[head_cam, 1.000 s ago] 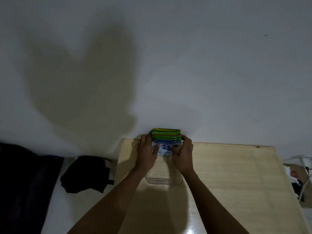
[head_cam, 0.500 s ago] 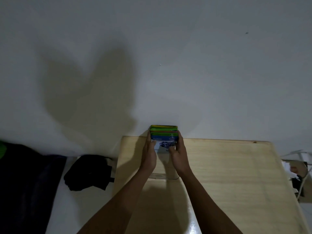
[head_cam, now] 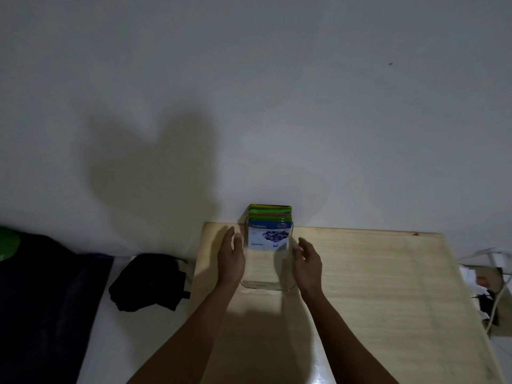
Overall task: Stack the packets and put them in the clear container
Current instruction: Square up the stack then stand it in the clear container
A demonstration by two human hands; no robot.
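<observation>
A stack of packets (head_cam: 270, 230) stands on edge at the far end of the clear container (head_cam: 267, 284), against the wall. The front packet is white and blue with a berry picture; green, pink and yellow packet tops show behind it. The container sits on the wooden table (head_cam: 374, 286) near its far left corner. My left hand (head_cam: 230, 257) hovers just left of the container, fingers spread and empty. My right hand (head_cam: 307, 260) hovers just right of it, fingers apart, holding nothing. Neither hand touches the packets.
A white wall rises right behind the table. A black bag (head_cam: 149, 281) lies on a white surface left of the table, beside dark cloth (head_cam: 41, 300). White cables and clutter (head_cam: 490, 278) sit past the table's right edge.
Both hands held the stack of packets inside the container earlier. They have now let go and drawn apart to either side of the container. The stack stays in place.
</observation>
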